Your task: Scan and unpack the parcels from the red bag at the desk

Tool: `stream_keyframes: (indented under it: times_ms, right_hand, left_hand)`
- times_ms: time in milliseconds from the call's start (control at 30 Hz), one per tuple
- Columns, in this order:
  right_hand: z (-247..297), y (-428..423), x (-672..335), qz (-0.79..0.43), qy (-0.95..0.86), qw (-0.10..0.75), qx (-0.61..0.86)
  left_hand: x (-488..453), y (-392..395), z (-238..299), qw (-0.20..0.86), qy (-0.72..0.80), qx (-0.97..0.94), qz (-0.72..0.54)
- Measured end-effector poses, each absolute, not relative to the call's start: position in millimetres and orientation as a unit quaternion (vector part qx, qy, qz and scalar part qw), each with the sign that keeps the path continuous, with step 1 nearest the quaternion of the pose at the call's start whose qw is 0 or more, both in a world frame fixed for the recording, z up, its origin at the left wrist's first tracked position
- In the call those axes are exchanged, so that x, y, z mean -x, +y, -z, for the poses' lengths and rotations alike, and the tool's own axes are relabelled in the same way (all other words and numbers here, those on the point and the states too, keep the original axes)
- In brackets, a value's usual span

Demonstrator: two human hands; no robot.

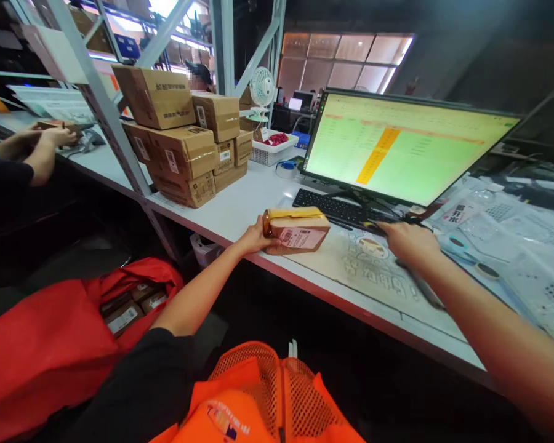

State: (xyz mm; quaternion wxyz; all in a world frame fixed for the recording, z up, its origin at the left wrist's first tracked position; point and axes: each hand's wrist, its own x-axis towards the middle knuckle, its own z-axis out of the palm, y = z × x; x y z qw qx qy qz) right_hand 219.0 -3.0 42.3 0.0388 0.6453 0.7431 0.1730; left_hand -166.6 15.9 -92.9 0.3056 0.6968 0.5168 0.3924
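Note:
My left hand (253,239) grips the left end of a small brown parcel (297,231) with yellow tape on top and a white label on its near side. The parcel rests on the white table (240,209) just in front of the black keyboard (337,209). My right hand (409,241) lies knuckles up, to the right of the parcel, by the keyboard's right end. Its fingers curl over a dark object with a yellow part (373,228), which I cannot make out. A monitor (404,144) showing a green spreadsheet stands behind the keyboard.
A stack of cardboard boxes (184,144) fills the table's left part beside a grey rack post (111,123). A white basket (272,149), a small fan (261,89) and a tape roll (286,168) sit behind. A red bag of parcels (74,332) lies at lower left. Another person's hands (50,136) work at far left.

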Motion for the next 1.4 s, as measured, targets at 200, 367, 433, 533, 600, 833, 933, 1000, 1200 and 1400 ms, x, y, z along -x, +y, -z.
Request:
stream_keyframes:
  times_ms: [200,367,433,533,600,833,933,1000,1200,1400]
  right_hand:
    - [10,-55,-264,-0.095,0.713,0.052,-0.693]
    - [46,-71,-253,-0.048,0.685,0.025,-0.726]
    - [39,-65,-246,-0.043,0.695,0.004,-0.717]
    - [15,-54,-236,-0.063,0.732,-0.063,-0.675]
    - [-2,-48,-227,-0.08,0.764,-0.114,-0.63]
    - [-37,-25,-180,-0.083,0.839,-0.088,-0.531]
    - [-43,-16,-161,-0.07,0.848,-0.049,-0.523]
    - [-45,-12,-157,-0.061,0.856,-0.032,-0.512]
    - [-18,-12,-197,-0.064,0.801,-0.099,-0.587]
    - [49,-28,-245,-0.081,0.726,-0.036,-0.682]
  left_hand:
    - [180,20,101,0.395,0.408,-0.687,-0.454]
    - [175,28,43,0.287,0.422,-0.721,-0.468]
    - [160,31,17,0.213,0.454,-0.768,-0.398]
    - [134,35,-4,0.154,0.511,-0.8,-0.274]
    - [122,36,-5,0.147,0.533,-0.795,-0.248]
    - [112,29,1,0.1,0.558,-0.77,-0.293]
    - [107,29,0,0.092,0.562,-0.768,-0.292]
    - [104,29,-1,0.087,0.566,-0.769,-0.283]
    - [103,38,-5,0.09,0.587,-0.761,-0.26]
    - [104,62,-16,0.162,0.588,-0.756,-0.237]
